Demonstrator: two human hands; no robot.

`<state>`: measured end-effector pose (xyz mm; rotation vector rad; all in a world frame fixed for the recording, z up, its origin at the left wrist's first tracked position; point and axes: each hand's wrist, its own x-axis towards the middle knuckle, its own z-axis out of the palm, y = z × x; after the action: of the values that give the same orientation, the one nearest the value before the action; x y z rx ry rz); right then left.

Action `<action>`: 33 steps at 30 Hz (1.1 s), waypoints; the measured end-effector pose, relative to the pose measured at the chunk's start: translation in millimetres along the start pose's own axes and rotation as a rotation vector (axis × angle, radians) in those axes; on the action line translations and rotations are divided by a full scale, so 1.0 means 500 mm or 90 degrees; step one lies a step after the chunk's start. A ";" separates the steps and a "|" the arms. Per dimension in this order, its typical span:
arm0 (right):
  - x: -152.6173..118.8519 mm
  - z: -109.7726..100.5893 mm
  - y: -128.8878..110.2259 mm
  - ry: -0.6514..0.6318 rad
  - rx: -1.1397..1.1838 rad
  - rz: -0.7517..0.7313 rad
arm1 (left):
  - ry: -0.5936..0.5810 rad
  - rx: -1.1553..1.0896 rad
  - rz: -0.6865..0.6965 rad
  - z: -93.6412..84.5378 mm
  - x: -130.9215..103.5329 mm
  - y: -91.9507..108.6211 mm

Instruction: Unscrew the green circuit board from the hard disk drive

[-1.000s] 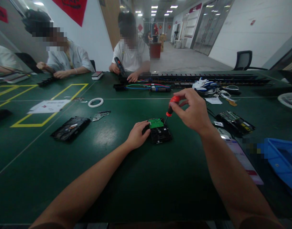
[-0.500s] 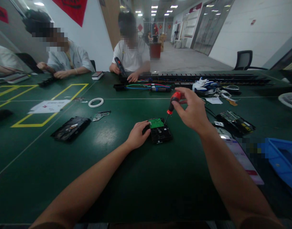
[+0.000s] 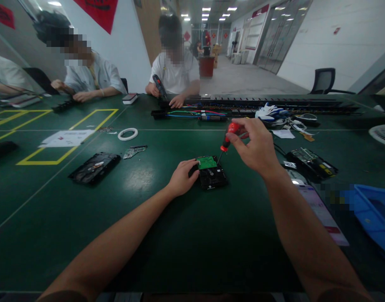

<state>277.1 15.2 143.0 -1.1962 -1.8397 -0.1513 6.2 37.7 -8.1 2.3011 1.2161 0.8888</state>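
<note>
Where the hard drive point(image 3: 213, 179) lies, at three o'clock from the left hand point(image 3: 181, 178) and eight from the right hand point(image 3: 257, 147), the left touches its edge, though whether it grips is unclear; the right clasps a red-and-black screwdriver point(image 3: 226, 140) slanting down to it. A green circuit board point(image 3: 207, 162) covers its black casing's far half. Dark green tabletop point(image 3: 179, 243) spreads around; at eleven, a co-worker point(image 3: 173, 77) holds a power tool point(image 3: 160, 85).

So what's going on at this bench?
The person's right hand holds a red-and-black screwdriver, its tip at the right edge of a green circuit board on a black unit. The left hand touches the unit's left side. Across the table, a co-worker's hand holds a power tool.
</note>
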 end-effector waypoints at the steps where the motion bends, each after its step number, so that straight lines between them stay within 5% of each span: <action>1: 0.000 0.000 0.000 0.000 -0.002 -0.006 | 0.000 0.001 -0.001 0.000 0.000 0.000; 12: 0.000 0.009 0.009 0.055 0.004 0.018 | 0.002 0.001 0.006 0.003 -0.001 -0.005; 33: 0.000 0.001 0.003 -0.004 -0.057 -0.006 | 0.001 0.013 0.007 0.003 -0.002 -0.007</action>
<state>277.9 16.3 142.3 -1.2501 -1.8611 -0.2381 4.5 38.8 -11.7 2.3253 1.2193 0.8858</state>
